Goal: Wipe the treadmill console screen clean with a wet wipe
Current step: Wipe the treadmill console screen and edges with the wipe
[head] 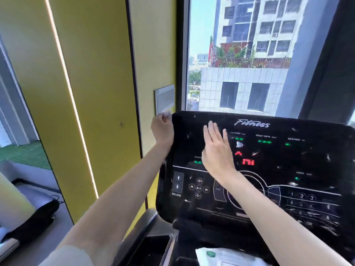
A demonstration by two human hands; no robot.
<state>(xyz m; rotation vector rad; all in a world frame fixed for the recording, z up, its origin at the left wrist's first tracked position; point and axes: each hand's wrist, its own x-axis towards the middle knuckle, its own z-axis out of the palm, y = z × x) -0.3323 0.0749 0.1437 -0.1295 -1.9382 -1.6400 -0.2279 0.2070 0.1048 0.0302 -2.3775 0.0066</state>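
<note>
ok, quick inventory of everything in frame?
treadmill console: 1, black with lit red and green readouts, centre-right
wipe pack: 1, white with a green mark, bottom edge below the console
tray: 1, dark recess with a grey rim, bottom centre
wall: yellow, left half
light strip: 1, white, running slantwise down the wall
wall plate: 1, grey, beside the window
window: 1, dark frame, behind the console, buildings outside
loose wipe: none visible
left hand: curled at the console's upper-left edge, seemingly gripping it
right hand: flat on the screen, fingers straight
</note>
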